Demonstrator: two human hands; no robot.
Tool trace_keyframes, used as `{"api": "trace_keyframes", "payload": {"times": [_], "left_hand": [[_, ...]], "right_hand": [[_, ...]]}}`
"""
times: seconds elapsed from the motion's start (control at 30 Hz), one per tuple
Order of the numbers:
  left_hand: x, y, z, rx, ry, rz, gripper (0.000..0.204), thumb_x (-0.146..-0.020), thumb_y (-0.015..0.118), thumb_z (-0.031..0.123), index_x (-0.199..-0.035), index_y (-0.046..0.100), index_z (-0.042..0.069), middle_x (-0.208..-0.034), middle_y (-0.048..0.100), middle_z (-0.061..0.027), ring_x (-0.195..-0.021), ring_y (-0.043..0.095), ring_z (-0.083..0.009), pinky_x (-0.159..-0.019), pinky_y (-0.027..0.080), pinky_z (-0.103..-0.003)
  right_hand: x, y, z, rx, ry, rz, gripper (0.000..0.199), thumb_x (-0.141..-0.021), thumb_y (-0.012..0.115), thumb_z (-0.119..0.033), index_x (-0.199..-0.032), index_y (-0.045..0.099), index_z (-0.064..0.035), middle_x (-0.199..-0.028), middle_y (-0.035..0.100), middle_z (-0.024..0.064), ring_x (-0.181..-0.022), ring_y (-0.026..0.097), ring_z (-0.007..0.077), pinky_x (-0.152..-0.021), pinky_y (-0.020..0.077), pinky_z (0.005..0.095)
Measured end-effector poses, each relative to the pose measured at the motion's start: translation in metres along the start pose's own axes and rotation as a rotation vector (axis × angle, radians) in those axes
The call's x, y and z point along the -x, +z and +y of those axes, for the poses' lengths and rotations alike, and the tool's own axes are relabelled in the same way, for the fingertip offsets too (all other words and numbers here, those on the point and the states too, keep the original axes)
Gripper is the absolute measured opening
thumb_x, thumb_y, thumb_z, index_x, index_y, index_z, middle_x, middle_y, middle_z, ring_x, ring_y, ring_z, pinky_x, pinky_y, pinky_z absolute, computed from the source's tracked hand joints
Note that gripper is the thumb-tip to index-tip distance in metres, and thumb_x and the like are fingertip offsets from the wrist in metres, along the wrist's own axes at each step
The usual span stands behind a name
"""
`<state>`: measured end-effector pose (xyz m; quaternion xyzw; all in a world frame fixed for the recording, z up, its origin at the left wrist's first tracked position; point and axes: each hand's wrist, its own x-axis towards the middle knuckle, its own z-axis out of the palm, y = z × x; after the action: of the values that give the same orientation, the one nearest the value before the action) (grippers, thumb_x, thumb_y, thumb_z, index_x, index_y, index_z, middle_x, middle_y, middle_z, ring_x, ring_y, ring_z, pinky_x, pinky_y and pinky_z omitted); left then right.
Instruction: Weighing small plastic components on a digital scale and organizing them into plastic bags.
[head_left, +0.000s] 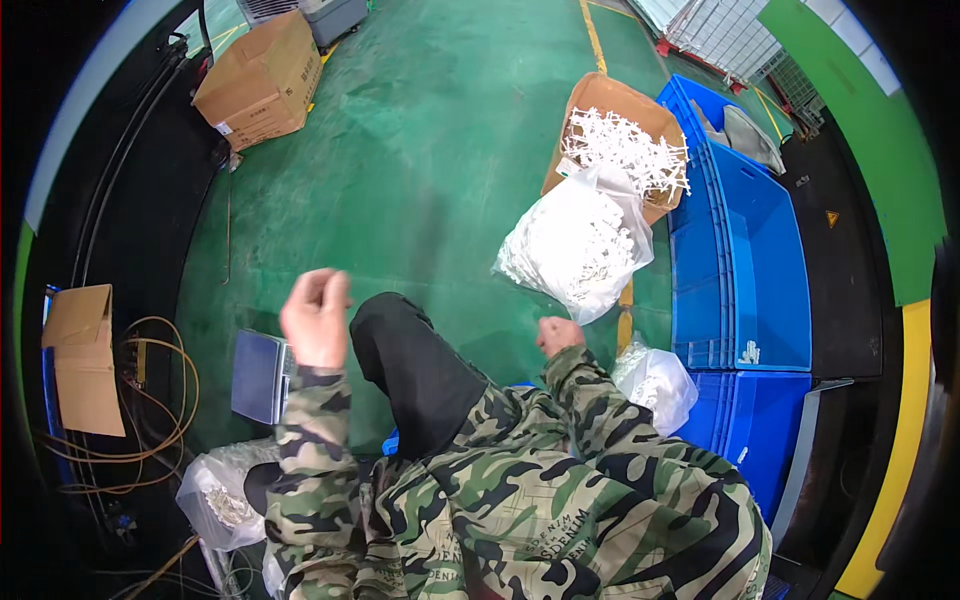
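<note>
My left hand [317,318] is raised over the green floor, beside my bent knee. Its fingers are curled inward, and whatever they may hold is hidden. Lower and to the right, my right hand [557,336] is closed in a fist whose inside I cannot see. Just beyond it lies a clear plastic bag [575,245] full of small white plastic pieces. That bag leans against an open cardboard box [590,95] heaped with similar thin white pieces. Beside my right forearm sits a smaller bag [657,388] with white contents.
Blue plastic crates [765,260] line the right side. A grey flat device like a scale [260,375] is left of my left hand. Below it lies another plastic bag [225,500]. Cardboard boxes [262,85] and coiled hoses [180,400] are at the left.
</note>
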<state>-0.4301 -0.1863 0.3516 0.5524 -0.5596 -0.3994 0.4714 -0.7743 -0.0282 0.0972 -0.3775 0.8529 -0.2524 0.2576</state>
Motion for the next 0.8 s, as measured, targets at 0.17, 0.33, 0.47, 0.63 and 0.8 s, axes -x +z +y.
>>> {"api": "trace_keyframes", "payload": {"times": [0.17, 0.33, 0.47, 0.63, 0.8], "left_hand": [[0.034, 0.074, -0.003, -0.136, 0.084, -0.235, 0.013, -0.091, 0.07, 0.013, -0.095, 0.068, 0.0, -0.084, 0.071, -0.0079, -0.07, 0.066, -0.0134, -0.067, 0.053, -0.029], [0.068, 0.105, -0.024, -0.703, 0.608, -0.395, 0.01, -0.083, 0.07, 0.016, -0.083, 0.064, 0.008, -0.079, 0.067, -0.0109, -0.074, 0.067, -0.0315, -0.065, 0.054, -0.04], [0.071, 0.105, -0.031, -0.814, 0.626, -0.497, 0.016, -0.084, 0.07, 0.021, -0.081, 0.061, 0.008, -0.077, 0.064, -0.0114, -0.073, 0.066, -0.0303, -0.065, 0.052, -0.043], [0.064, 0.104, -0.033, -0.849, 0.514, -0.499, 0.018, -0.085, 0.068, 0.023, -0.084, 0.061, 0.007, -0.08, 0.065, -0.0128, -0.076, 0.067, -0.0307, -0.068, 0.054, -0.043], [0.058, 0.121, -0.041, -0.863, 0.452, -0.589, 0.025, -0.088, 0.066, 0.03, -0.087, 0.061, 0.005, -0.084, 0.066, -0.0143, -0.078, 0.068, -0.0329, -0.069, 0.054, -0.045]], "right_hand": [[-0.025, -0.081, 0.04, -0.102, 0.23, 0.458, 0.075, -0.078, 0.071, -0.062, -0.111, 0.061, 0.0038, -0.102, 0.07, 0.0224, -0.091, 0.068, 0.0344, -0.082, 0.0511, 0.0413], [-0.062, -0.04, 0.092, -0.578, 0.961, -0.415, 0.073, -0.085, 0.064, -0.066, -0.109, 0.062, 0.0028, -0.09, 0.071, 0.0209, -0.075, 0.068, 0.0312, -0.067, 0.0539, 0.049], [-0.08, 0.023, 0.091, -0.869, 1.009, -0.109, 0.042, -0.103, 0.044, -0.046, -0.1, 0.057, -0.0059, -0.076, 0.067, 0.0126, -0.054, 0.056, 0.0246, -0.05, 0.045, 0.0412], [-0.059, 0.032, 0.058, -0.751, 0.894, 0.035, 0.041, -0.104, 0.041, -0.034, -0.075, 0.053, -0.0078, -0.061, 0.057, 0.0111, -0.042, 0.045, 0.0215, -0.041, 0.0381, 0.0388], [-0.02, 0.039, 0.011, -0.76, 0.763, -0.101, 0.031, -0.095, 0.045, -0.02, -0.074, 0.058, -0.0018, -0.06, 0.058, 0.0135, -0.041, 0.05, 0.0231, -0.039, 0.0424, 0.0403]]}}
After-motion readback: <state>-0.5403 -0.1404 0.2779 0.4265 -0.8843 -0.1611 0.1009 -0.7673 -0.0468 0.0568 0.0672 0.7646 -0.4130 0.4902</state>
